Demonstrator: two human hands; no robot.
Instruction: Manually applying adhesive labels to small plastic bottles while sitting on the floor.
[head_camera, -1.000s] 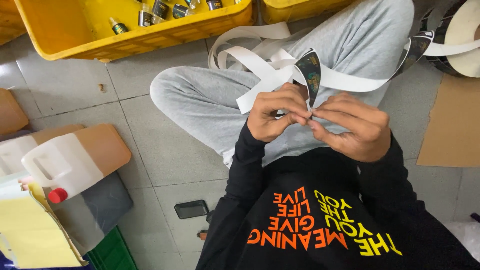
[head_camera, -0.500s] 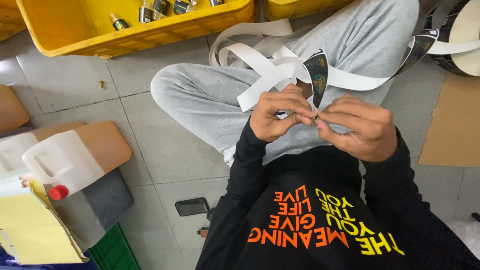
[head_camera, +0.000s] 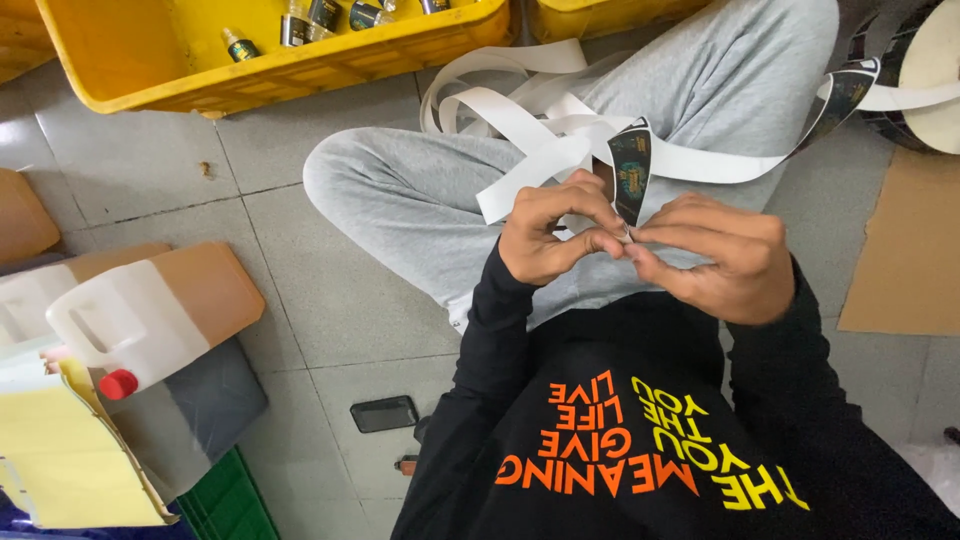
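I sit cross-legged on a tiled floor in grey trousers. My left hand (head_camera: 548, 232) and my right hand (head_camera: 712, 255) meet fingertip to fingertip over my lap. Between them they pinch the lower edge of a dark printed label (head_camera: 630, 172), which stands up from a white backing strip (head_camera: 700, 162). The strip runs right to a large label roll (head_camera: 915, 75) at the top right edge. Used white backing ribbon (head_camera: 500, 95) loops loosely across my knee.
A yellow crate (head_camera: 260, 75) with several small bottles (head_camera: 300, 25) stands at the top left. A translucent jug with amber liquid and a red cap (head_camera: 140, 320) lies at the left. A dark phone (head_camera: 383, 414) lies on the floor. Brown cardboard (head_camera: 900, 250) lies at the right.
Both hands stay pinched together. The dark label has lifted a little further off the backing and now stands more upright; the view has shifted slightly.
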